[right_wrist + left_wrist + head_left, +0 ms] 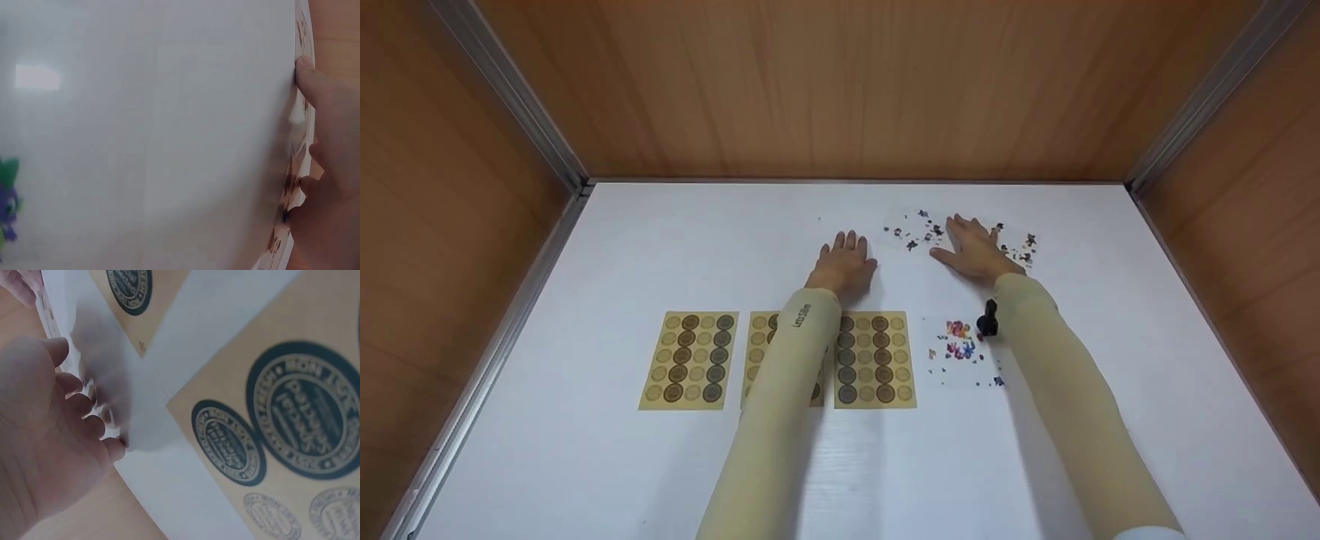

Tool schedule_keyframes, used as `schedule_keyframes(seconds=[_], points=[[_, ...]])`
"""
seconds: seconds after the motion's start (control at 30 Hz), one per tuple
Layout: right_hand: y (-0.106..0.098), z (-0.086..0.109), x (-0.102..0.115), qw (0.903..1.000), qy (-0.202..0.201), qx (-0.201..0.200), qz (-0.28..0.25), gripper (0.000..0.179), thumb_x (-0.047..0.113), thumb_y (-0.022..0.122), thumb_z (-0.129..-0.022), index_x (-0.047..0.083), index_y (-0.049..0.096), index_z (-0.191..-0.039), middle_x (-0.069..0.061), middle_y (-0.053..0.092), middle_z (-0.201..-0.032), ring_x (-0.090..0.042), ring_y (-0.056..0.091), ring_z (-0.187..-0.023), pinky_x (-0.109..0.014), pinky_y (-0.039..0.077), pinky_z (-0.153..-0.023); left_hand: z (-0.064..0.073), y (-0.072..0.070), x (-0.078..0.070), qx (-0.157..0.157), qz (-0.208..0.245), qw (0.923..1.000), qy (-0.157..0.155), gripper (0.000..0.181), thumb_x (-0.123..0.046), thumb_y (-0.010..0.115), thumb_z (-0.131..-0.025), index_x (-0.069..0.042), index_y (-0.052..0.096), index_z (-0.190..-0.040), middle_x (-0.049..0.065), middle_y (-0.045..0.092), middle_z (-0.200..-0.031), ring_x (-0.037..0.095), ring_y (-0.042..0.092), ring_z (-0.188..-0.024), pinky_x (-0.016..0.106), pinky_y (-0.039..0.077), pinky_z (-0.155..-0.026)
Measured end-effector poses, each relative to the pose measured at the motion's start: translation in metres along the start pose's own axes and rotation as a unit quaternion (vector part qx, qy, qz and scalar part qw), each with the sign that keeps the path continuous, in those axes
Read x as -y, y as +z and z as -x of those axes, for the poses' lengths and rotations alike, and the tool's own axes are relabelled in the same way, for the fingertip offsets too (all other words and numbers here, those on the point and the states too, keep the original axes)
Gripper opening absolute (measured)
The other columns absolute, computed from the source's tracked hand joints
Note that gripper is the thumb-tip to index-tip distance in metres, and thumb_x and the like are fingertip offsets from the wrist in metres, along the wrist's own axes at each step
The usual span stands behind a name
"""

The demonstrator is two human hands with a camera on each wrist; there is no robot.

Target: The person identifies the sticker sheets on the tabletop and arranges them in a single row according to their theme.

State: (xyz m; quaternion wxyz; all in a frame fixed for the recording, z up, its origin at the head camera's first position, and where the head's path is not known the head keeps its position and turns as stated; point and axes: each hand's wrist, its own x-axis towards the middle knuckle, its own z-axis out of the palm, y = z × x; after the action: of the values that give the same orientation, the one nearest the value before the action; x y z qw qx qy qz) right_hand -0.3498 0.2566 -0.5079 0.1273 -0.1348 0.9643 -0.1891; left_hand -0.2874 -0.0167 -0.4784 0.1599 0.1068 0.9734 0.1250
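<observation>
Beige sleeves [774,412] | pale sheet [911,230], scattered dark figures [937,229] | right hand [976,252] splayed | left hand [842,270] outstretched

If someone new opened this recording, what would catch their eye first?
Probably the three tan sheets of round labels, in a row across the left and centre of the white table, the left sleeve crossing above the middle one. Next, the right hand, spread over a sheet of small dark figures farther back; nearer the person lies a cluster of bright figures.
</observation>
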Motion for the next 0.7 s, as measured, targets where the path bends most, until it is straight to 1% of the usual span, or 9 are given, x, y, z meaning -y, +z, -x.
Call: schedule_keyframes(seconds=[0.13,0.2,0.33,0.4,0.47,0.57,0.63,0.7], points=[[0.001,0.000,0.002,0.9998,-0.012,0.002,0.015,0.091,0.062,0.051,-0.099,0.007,0.017,-0.163,-0.015,0.010,-0.169,-0.042,0.001,-0.153,-0.066,-0.006,-0.119,0.001,-0.001,0.004,-0.008,0.013,0.9999,-0.004,0.065,-0.041,0.032,-0.110,-0.006,0.016,-0.163,0.013,0.008,-0.169,0.030,0.003,-0.155,0.048,0.006,-0.126],[0.000,0.002,0.005,0.9996,-0.019,0.008,0.019,0.091,0.064,0.051,-0.098,0.009,0.018,-0.163,-0.013,0.011,-0.169,-0.041,0.000,-0.154,-0.066,-0.007,-0.119,0.001,-0.002,0.006,-0.006,0.017,0.9998,-0.004,0.068,-0.044,0.034,-0.109,-0.006,0.016,-0.163,0.013,0.007,-0.169,0.029,0.003,-0.155,0.048,0.005,-0.126],[-0.001,0.005,0.014,0.9980,-0.048,0.029,0.030,0.094,0.065,0.054,-0.096,0.011,0.017,-0.163,-0.010,0.009,-0.169,-0.038,-0.002,-0.154,-0.064,-0.008,-0.120,-0.001,-0.003,0.011,0.009,0.016,0.9998,0.000,0.077,-0.051,0.040,-0.106,-0.007,0.014,-0.163,0.011,0.005,-0.170,0.027,0.001,-0.155,0.047,0.003,-0.126],[-0.001,0.005,0.018,0.9966,-0.064,0.043,0.029,0.096,0.066,0.055,-0.095,0.011,0.016,-0.163,-0.010,0.007,-0.169,-0.037,-0.004,-0.154,-0.062,-0.008,-0.120,-0.003,-0.004,0.013,0.016,0.018,0.9997,0.005,0.083,-0.055,0.045,-0.103,-0.007,0.013,-0.163,0.009,0.005,-0.170,0.025,0.001,-0.156,0.046,0.002,-0.126],[-0.002,0.005,0.021,0.9952,-0.071,0.061,0.027,0.099,0.068,0.057,-0.093,0.014,0.013,-0.164,-0.006,0.004,-0.170,-0.035,-0.006,-0.154,-0.060,-0.009,-0.121,-0.005,-0.005,0.015,0.024,0.018,0.9995,0.011,0.091,-0.059,0.049,-0.099,-0.008,0.011,-0.163,0.008,0.003,-0.170,0.024,-0.001,-0.156,0.046,0.000,-0.126],[-0.003,0.004,0.027,0.9935,-0.064,0.090,0.028,0.104,0.072,0.059,-0.089,0.021,0.009,-0.165,-0.001,-0.001,-0.170,-0.032,-0.010,-0.154,-0.060,-0.009,-0.121,-0.007,-0.006,0.019,0.040,0.018,0.9988,0.019,0.101,-0.065,0.055,-0.093,-0.010,0.008,-0.164,0.006,0.001,-0.170,0.021,-0.003,-0.155,0.045,-0.002,-0.125],[-0.006,0.004,0.031,0.9923,-0.051,0.109,0.030,0.107,0.075,0.061,-0.086,0.028,0.007,-0.164,0.001,-0.003,-0.170,-0.035,-0.012,-0.153,-0.064,-0.007,-0.120,-0.009,-0.008,0.021,0.052,0.015,0.9982,0.025,0.105,-0.067,0.057,-0.091,-0.011,0.007,-0.164,0.004,0.000,-0.170,0.020,-0.004,-0.155,0.044,-0.003,-0.125],[-0.008,0.004,0.034,0.9908,-0.041,0.125,0.029,0.108,0.076,0.062,-0.083,0.033,0.006,-0.164,-0.001,-0.005,-0.170,-0.041,-0.012,-0.152,-0.069,-0.005,-0.117,-0.011,-0.009,0.022,0.060,0.013,0.9976,0.033,0.108,-0.068,0.059,-0.089,-0.011,0.007,-0.164,0.004,0.000,-0.170,0.020,-0.004,-0.155,0.045,-0.004,-0.125]])
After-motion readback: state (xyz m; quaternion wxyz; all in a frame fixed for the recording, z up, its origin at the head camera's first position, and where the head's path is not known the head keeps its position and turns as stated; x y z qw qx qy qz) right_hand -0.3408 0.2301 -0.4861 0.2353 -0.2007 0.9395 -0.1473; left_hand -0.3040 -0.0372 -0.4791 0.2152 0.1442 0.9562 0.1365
